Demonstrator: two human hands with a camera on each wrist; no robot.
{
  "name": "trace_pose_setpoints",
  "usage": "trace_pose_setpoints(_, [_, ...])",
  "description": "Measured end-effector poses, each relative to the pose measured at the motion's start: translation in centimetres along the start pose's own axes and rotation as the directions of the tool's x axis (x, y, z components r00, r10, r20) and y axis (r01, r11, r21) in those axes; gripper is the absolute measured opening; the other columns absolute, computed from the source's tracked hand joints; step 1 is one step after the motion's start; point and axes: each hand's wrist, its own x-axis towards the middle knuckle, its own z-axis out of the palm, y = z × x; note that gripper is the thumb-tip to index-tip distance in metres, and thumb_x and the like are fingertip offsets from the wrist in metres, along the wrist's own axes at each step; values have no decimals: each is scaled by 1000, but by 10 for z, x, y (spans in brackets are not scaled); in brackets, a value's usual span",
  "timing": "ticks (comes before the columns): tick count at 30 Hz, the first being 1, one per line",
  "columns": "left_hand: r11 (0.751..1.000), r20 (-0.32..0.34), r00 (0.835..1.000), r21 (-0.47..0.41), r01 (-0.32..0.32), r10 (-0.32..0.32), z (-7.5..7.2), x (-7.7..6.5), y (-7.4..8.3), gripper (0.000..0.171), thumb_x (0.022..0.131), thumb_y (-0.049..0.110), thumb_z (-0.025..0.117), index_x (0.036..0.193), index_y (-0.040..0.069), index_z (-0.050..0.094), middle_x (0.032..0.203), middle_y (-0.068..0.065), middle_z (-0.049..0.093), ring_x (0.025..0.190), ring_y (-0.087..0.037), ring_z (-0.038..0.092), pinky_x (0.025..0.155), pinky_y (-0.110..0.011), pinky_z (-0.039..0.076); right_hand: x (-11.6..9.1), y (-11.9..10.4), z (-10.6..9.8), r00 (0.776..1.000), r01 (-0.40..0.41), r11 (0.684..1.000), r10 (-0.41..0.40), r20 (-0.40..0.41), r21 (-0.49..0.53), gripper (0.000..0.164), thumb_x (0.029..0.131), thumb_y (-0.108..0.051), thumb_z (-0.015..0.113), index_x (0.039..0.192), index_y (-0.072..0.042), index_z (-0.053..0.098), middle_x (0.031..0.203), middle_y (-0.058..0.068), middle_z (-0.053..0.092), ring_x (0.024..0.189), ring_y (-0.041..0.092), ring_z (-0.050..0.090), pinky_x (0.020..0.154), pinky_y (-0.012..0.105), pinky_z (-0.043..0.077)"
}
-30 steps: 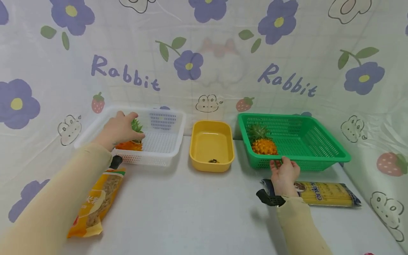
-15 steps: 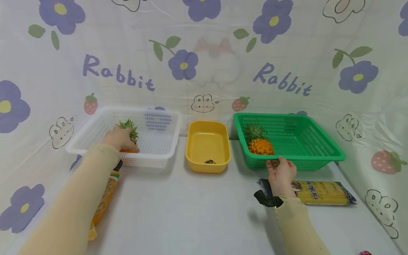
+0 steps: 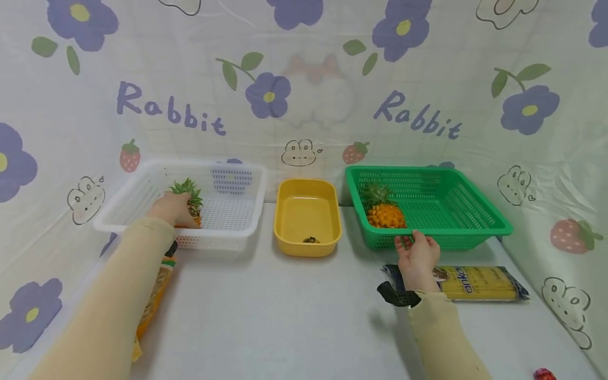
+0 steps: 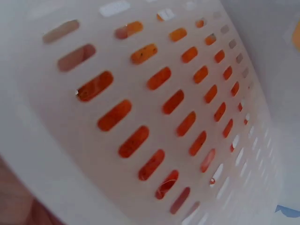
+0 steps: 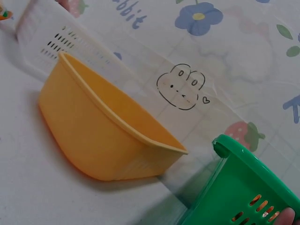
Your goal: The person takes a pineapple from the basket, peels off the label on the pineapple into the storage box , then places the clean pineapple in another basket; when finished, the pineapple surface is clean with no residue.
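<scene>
In the head view, my left hand [image 3: 173, 210] reaches over the front rim of the white basket [image 3: 233, 232] and grips a small pineapple [image 3: 187, 189]. Its leafy crown shows beyond the hand; most of the orange body is hidden. Through the slots in the left wrist view, orange and red surfaces [image 4: 173, 101] appear. My right hand [image 3: 419, 261] holds the front rim of the green basket [image 3: 465, 232], with one digit over the edge and others below. Another pineapple [image 3: 387, 216] lies inside at that basket's left end. A fingertip [image 5: 285, 217] shows against the green wall in the right wrist view.
Between the baskets stands a yellow tub [image 3: 306, 249] with a small dark item [image 3: 311, 240] inside. A spaghetti packet [image 3: 480, 283] lies before the green basket. An orange bag [image 3: 154, 303] is partly under the left forearm. A red object [image 3: 543, 374] sits at front right.
My left hand has come down into the white basket and closed round the pineapple, its crown now more exposed. The right hand stays at the green rim. The head view has shifted slightly.
</scene>
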Motion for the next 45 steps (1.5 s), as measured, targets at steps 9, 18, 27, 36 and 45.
trace_pose_setpoints(9, [1000,27,1000,1,-14,14,-9,-5,0,90,69,34,75,139,0,30,134,-39,31,120,-52,34,96,-59,37,3,1,-2,1000,-5,1000,5,-7,-8,23,96,-11,43,89,-14,22,96,4,28,76,19,33,69,29,45])
trace_pose_setpoints(18, [999,60,998,-34,-25,27,-31,-4,2,78,69,35,72,132,4,37,125,-33,43,102,-41,45,82,-53,45,4,-1,-2,1000,-2,1000,2,23,6,25,97,-11,42,88,-14,19,96,4,28,76,20,32,69,29,44])
trace_pose_setpoints(27, [996,62,996,-76,-54,58,-62,-7,6,72,73,38,69,129,7,37,125,-27,45,104,-39,44,87,-55,42,4,-1,-3,1000,-10,1000,10,14,13,23,96,-11,42,89,-14,21,98,4,28,78,20,33,70,29,45])
trace_pose_setpoints(36, [975,25,986,-154,-162,167,-79,-18,17,68,77,30,69,132,8,34,118,-26,45,84,-32,53,61,-39,51,4,-1,-3,1000,-13,1000,13,10,-6,21,96,-11,42,90,-14,22,98,4,29,77,20,34,71,29,46])
trace_pose_setpoints(45, [940,-44,952,-157,-305,301,-78,-28,43,66,72,21,71,129,12,40,112,-23,48,88,-31,52,60,-35,52,3,-2,-2,1000,-20,1000,20,4,-14,19,96,-11,42,92,-14,24,98,4,29,78,19,34,71,29,46])
